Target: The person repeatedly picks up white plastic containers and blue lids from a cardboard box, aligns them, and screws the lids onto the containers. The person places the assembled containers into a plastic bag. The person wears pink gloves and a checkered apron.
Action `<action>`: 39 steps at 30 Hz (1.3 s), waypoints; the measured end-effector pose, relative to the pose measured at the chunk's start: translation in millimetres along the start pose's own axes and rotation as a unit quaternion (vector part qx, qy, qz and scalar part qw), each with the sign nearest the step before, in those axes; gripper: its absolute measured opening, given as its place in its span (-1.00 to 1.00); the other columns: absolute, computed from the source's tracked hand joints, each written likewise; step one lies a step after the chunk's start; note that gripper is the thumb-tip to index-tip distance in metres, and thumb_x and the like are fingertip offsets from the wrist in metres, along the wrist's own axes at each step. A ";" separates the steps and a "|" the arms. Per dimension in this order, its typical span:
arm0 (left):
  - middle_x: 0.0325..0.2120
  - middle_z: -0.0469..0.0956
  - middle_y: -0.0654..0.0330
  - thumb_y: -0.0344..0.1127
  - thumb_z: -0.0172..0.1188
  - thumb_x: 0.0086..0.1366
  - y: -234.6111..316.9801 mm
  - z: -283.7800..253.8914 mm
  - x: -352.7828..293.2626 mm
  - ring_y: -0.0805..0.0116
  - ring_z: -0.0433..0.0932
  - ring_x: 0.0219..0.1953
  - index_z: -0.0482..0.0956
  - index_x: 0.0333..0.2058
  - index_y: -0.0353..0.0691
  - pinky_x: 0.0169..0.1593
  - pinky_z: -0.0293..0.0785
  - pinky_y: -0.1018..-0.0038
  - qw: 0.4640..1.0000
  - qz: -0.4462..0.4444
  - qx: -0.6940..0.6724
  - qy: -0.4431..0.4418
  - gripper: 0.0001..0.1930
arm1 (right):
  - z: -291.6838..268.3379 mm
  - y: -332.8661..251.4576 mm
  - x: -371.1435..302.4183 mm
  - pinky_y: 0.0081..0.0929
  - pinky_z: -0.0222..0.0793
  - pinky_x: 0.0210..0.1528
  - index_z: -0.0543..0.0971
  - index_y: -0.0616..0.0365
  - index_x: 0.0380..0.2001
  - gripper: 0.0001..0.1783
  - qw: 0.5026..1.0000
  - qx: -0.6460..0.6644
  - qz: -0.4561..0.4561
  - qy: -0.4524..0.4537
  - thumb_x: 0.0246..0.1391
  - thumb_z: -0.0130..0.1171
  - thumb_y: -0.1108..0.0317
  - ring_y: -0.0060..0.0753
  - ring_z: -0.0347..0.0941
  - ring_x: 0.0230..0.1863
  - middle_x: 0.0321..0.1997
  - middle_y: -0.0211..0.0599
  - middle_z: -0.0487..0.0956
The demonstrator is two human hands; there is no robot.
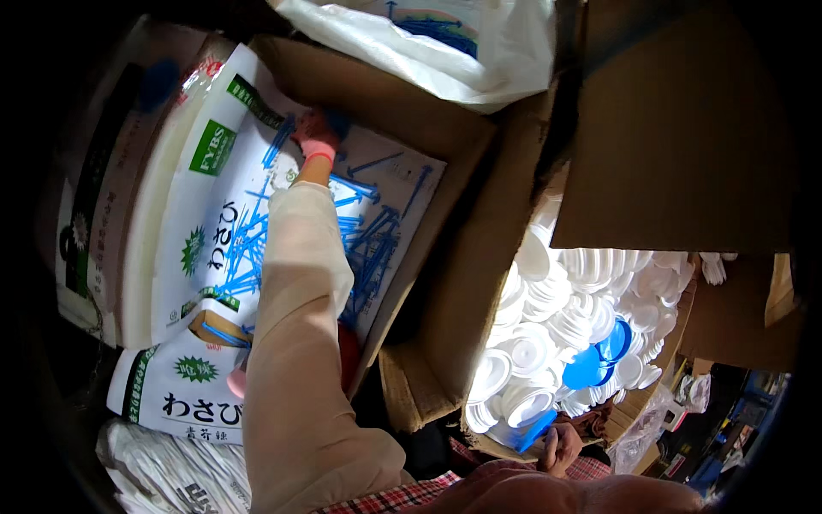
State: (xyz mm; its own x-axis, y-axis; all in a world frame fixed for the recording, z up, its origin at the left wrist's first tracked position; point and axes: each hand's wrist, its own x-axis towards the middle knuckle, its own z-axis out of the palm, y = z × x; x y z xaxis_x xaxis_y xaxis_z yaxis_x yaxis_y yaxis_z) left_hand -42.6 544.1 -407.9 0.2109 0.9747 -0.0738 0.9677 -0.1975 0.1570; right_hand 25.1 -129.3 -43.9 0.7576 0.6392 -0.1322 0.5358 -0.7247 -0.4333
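Note:
My left hand [317,137], in a pink glove, reaches into the cardboard box [377,90] on the left, below a beige sleeve. It rests among long blue plastic sticks [368,240] with wider ends, scattered over white printed sheeting [205,184]. A few sticks lie right beside its fingers, which are too hidden to read. My right hand [562,447], bare, is low at the right with fingers closed at the edge of a blue lid [536,431], which it appears to grip. White round lids [531,347] fill the box beside it; more blue lids [589,368] lie among them.
A tall cardboard flap [676,128] rises over the lids. At the back, a white plastic bag [514,51] lies near more blue sticks [437,34]. Something pink [236,382] shows beside my left sleeve. Clear plastic film [642,428] hangs at the right, and white bundled packaging [171,471] lies lower left.

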 end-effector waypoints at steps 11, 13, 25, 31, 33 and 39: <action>0.27 0.18 -0.08 0.04 0.14 0.21 -135.1 -279.2 -6.7 -0.16 0.06 0.32 0.45 0.11 -0.14 0.32 -0.04 -0.09 0.935 0.053 -0.006 0.351 -0.44 | 13.5 4.4 -14.5 -0.48 0.23 -0.54 0.51 0.27 -0.53 -0.77 0.997 0.045 -0.016 0.057 0.19 0.03 0.41 -0.42 0.34 -0.65 -0.68 -0.27 0.43; 0.31 0.12 -0.07 0.11 0.11 0.20 -174.0 -294.6 37.2 -0.17 -0.02 0.36 0.42 0.15 -0.11 0.35 -0.10 -0.08 0.955 -0.033 0.028 0.294 -0.38 | 13.9 -0.3 -12.8 -0.43 0.23 -0.53 0.49 0.27 -0.53 -0.77 0.997 0.036 -0.019 0.070 0.19 0.02 0.41 -0.36 0.35 -0.64 -0.66 -0.22 0.44; -0.27 0.63 0.08 -0.28 0.27 0.23 -122.2 -318.3 -38.2 0.36 0.54 -0.27 0.59 -0.04 -0.34 -0.09 0.45 0.44 0.811 0.052 -0.574 0.099 -0.64 | 9.3 2.1 -27.1 -0.19 0.27 -0.49 0.54 0.16 -0.51 -0.91 0.983 -0.002 -0.124 0.133 -0.03 0.23 0.40 -0.03 0.41 -0.54 -0.58 -0.16 0.46; 0.15 0.32 -0.07 -0.43 0.37 -0.08 35.6 -383.7 -311.1 0.07 0.29 0.20 0.54 -0.12 -0.32 0.21 0.25 0.24 0.764 0.514 -0.387 -0.060 -0.54 | 3.2 6.4 -22.7 -0.28 0.39 -0.42 0.57 0.10 -0.43 -0.90 0.987 0.058 -0.089 0.118 0.02 0.21 0.32 -0.06 0.50 -0.45 -0.45 -0.16 0.55; 0.07 0.35 -0.05 -0.41 0.38 -0.06 87.1 -375.5 -358.2 0.00 0.30 0.15 0.56 -0.14 -0.30 0.20 0.24 0.24 0.738 0.518 -0.405 -0.147 -0.57 | -3.4 4.5 -21.3 -0.36 0.41 -0.36 0.58 0.14 -0.28 -0.79 0.982 0.176 -0.027 0.065 0.06 0.23 0.27 -0.17 0.51 -0.41 -0.34 -0.17 0.57; -0.03 0.47 0.08 -0.40 0.31 0.09 179.0 -400.7 -453.5 0.22 0.45 0.03 0.57 -0.13 -0.30 0.12 0.35 0.40 0.638 0.573 -0.405 -0.317 -0.66 | -45.5 -17.5 -7.9 -0.50 0.44 -0.25 0.36 0.15 0.13 -0.43 0.879 0.453 -0.094 0.119 0.11 0.28 0.22 -0.43 0.44 -0.11 0.09 -0.18 0.46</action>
State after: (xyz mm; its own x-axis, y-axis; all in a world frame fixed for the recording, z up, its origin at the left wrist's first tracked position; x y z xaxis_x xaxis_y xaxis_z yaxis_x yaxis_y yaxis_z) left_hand -20.5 108.6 48.3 0.9776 -0.0504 0.2042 -0.2081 -0.3732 0.9041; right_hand 26.7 -133.4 5.3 0.8012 0.5763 0.1612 0.2253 -0.0409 -0.9734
